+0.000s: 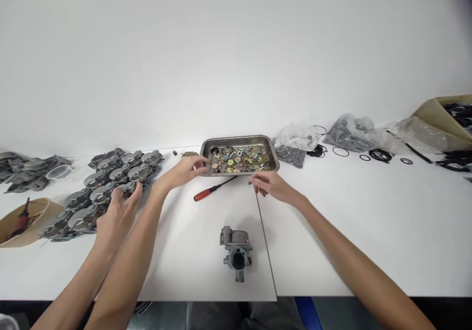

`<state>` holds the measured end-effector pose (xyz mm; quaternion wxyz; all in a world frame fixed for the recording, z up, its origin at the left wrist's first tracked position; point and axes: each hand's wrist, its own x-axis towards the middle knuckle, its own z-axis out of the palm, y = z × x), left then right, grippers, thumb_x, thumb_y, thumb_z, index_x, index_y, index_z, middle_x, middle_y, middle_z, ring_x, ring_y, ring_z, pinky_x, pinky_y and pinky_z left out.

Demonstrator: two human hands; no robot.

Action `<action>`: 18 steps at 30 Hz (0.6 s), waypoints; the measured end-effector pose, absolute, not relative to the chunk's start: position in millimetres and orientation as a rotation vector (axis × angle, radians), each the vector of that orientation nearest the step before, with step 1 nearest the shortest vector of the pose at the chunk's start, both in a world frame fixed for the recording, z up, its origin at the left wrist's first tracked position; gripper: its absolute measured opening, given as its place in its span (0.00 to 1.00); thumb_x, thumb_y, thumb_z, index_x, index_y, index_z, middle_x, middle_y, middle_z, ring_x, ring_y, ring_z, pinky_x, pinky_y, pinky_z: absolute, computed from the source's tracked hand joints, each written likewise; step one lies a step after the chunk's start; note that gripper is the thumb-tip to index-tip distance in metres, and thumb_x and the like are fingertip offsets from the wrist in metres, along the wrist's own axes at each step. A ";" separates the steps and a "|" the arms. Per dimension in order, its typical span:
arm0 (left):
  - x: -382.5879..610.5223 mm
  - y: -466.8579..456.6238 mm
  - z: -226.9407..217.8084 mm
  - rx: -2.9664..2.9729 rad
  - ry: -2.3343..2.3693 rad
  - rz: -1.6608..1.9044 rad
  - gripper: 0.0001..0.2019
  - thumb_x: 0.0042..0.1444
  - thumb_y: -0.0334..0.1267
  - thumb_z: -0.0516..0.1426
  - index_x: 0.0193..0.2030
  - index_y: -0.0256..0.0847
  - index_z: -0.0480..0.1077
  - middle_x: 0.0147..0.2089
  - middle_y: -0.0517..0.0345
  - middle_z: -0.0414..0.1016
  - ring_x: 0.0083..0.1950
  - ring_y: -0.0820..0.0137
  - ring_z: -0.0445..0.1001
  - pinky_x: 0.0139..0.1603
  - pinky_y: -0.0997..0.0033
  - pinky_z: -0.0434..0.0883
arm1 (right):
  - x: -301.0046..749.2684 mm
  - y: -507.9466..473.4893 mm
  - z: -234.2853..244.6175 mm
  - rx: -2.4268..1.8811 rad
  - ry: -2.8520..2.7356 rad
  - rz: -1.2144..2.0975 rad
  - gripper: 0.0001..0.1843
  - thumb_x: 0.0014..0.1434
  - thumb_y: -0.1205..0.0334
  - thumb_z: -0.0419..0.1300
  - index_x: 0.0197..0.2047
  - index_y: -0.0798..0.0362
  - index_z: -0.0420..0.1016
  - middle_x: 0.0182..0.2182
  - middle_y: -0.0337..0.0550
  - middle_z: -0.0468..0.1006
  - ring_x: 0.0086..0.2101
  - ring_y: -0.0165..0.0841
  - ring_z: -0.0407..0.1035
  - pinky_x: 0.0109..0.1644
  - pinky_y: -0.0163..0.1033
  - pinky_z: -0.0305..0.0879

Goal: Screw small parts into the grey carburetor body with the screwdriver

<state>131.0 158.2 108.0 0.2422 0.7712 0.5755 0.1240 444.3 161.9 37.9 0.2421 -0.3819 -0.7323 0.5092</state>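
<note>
My left hand (187, 169) reaches over the left end of a metal tray (239, 139), its fingers stretched out and apart. My right hand (271, 185) hovers by the tray's front edge with loosely bent fingers; I see nothing in it. Small brass screws, washers and other parts (239, 159) lie mixed in the tray. Below the tray rests a screwdriver (203, 194) with a red and black handle. A grey metal carburetor (237, 252) stands on the white table in front of me, its round bore facing me.
Another person's hand (120, 212) touches one of several carburetors (99, 195) grouped on the left. Beyond them is a tan bin (40, 212) holding a screwdriver. To the right lie bags of small parts (350, 132), black rings (380, 156) and a box (437, 116).
</note>
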 end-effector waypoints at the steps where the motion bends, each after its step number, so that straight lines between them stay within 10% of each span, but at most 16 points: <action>1: 134.2 170.3 114.7 2.123 1.579 0.376 0.21 0.59 0.51 0.52 0.53 0.41 0.71 0.43 0.53 0.77 0.43 0.66 0.74 0.45 0.67 0.70 | 448.1 170.5 53.3 -1.077 -2.101 1.319 0.19 0.64 0.46 0.54 0.39 0.55 0.73 0.28 0.41 0.75 0.24 0.28 0.66 0.30 0.35 0.63; 8: 159.3 251.9 123.1 2.286 1.430 0.293 0.16 0.59 0.39 0.50 0.48 0.39 0.75 0.42 0.53 0.78 0.42 0.68 0.74 0.42 0.71 0.70 | 466.7 245.4 134.0 -1.371 -2.414 0.907 0.15 0.62 0.51 0.55 0.43 0.51 0.75 0.37 0.44 0.79 0.35 0.35 0.72 0.36 0.37 0.64; 18: 176.1 279.2 91.7 2.165 1.075 -0.285 0.17 0.55 0.29 0.49 0.41 0.41 0.78 0.42 0.56 0.81 0.43 0.70 0.76 0.41 0.76 0.70 | 444.6 279.6 102.0 -1.422 -2.776 1.079 0.15 0.56 0.66 0.52 0.41 0.49 0.79 0.38 0.42 0.81 0.37 0.35 0.75 0.36 0.35 0.66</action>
